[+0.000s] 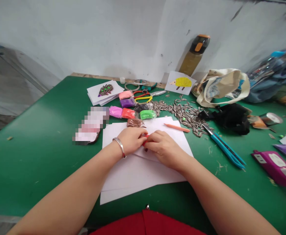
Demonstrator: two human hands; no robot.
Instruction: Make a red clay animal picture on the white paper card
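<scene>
My left hand [131, 138], a silver bangle on its wrist, and my right hand [162, 146] meet over white paper sheets [133, 173] on the green table [40, 137]. Between the fingertips of both hands sits a small red piece [145, 140], mostly hidden; it looks like clay. Just beyond my hands lie small bags of clay: brown [135, 122], green [147, 114], red [128, 113], pink [115, 111], purple [127, 102]. An orange pencil [176, 128] lies on the paper to the right.
A heap of sunflower seeds [184, 114] spreads behind the paper. Blue scissors [225, 147], a black pouch [231, 119], a cloth bag [221, 85], a purple box [275, 166], cards with seed and clay hedgehogs [105, 91] [180, 82], and a bottle [194, 55] against the wall surround it.
</scene>
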